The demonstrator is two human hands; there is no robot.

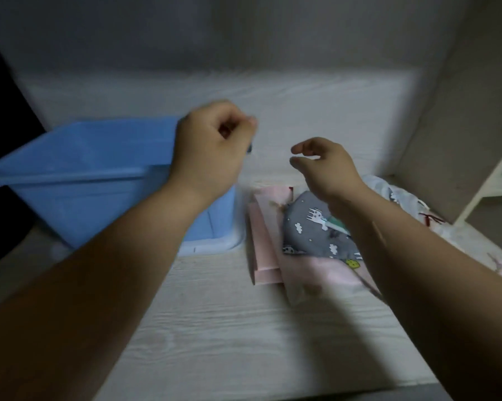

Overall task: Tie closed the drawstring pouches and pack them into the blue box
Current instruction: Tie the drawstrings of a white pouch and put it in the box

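The blue box stands on the left of the pale wood-grain table; its inside is hidden from here. My left hand hovers over the box's right rim with its fingers curled into a fist. A small dark blur shows by the fingertips, and I cannot tell what it is. My right hand hangs in the air with loosely bent fingers, holding nothing, above a pile of pouches. On that pile lies a grey printed pouch over pink pouches.
A white printed pouch with a dark red drawstring lies behind my right forearm. A light wall closes the back. A shelf unit stands at the right. A dark area lies left of the box.
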